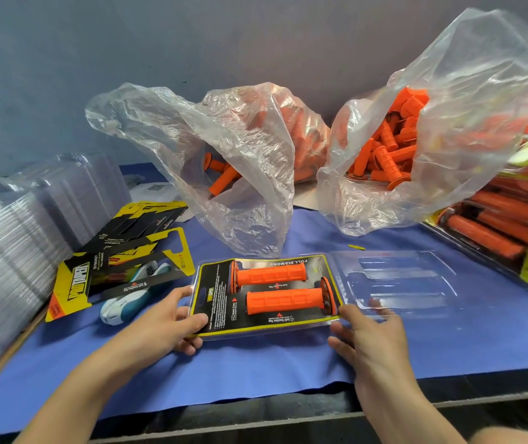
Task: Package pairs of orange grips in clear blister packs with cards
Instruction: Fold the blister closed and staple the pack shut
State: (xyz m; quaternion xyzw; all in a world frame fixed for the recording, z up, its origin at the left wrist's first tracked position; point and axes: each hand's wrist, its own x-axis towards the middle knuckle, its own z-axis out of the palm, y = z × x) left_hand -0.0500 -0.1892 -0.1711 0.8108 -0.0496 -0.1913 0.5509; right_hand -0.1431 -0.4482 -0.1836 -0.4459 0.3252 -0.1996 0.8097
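Down at the near edge, the left hand has the blister pack by its left end, thumb clamped on top and fingers curled underneath. Over on the other side the right hand sits at the pack's near right corner with its fingers apart. They are blurred there, so I cannot tell whether they pinch the plastic or only touch it. The pack lies flat on the blue cloth, centre of the bench, with a black-and-yellow card in it and two orange grips side by side on top, flanges at opposite ends. Its clear lid is folded out flat to the right. Off to the left there's a loose heap of cards fanned over a white-and-teal object, and beyond those a tall stack of empty clear shells. On the right edge, a pile of finished packs. Further back, two crumpled clear bags, the left bag and the right bag, both open toward us with orange grips inside. Behind everything, a grey-blue wall.
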